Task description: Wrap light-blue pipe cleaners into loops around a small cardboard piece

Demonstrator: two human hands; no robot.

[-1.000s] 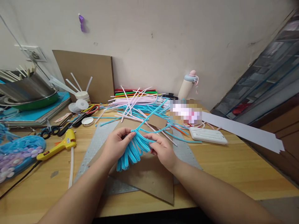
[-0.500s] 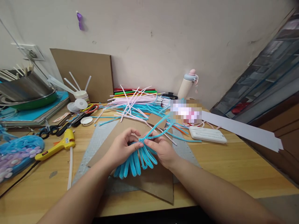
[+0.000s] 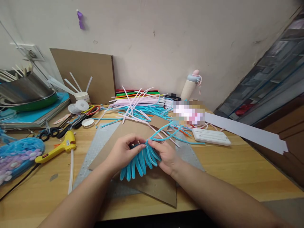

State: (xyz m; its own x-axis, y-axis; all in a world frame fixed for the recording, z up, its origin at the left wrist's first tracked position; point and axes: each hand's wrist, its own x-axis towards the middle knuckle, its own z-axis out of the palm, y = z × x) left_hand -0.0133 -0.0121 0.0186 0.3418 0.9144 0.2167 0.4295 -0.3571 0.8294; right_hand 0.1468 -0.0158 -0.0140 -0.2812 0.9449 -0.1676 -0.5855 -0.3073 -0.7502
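Between my hands, above the cardboard sheet [image 3: 159, 186], is a fringe of looped blue pipe cleaners [image 3: 140, 163], its loops hanging down. My left hand [image 3: 127, 150] pinches its top edge between thumb and curled fingers. Close beside it, my right hand [image 3: 165, 153] grips the same edge, thumb pressed on the joint. Two loose blue stems [image 3: 165, 126] stick out from that joint up and to the right. The fingers behind the fringe are partly hidden.
A pile of pink and blue pipe cleaners [image 3: 140, 109] lies at the back. On the left are a yellow glue gun [image 3: 58, 148], scissors [image 3: 49, 131] and a flower-decorated blue piece [image 3: 20, 158]. A white power bank [image 3: 211, 136] and a bottle [image 3: 188, 87] stand right.
The fringe has shifted slightly right and turned in my hands. The loose stem ends have bent over and lowered. Both hands keep their grip.
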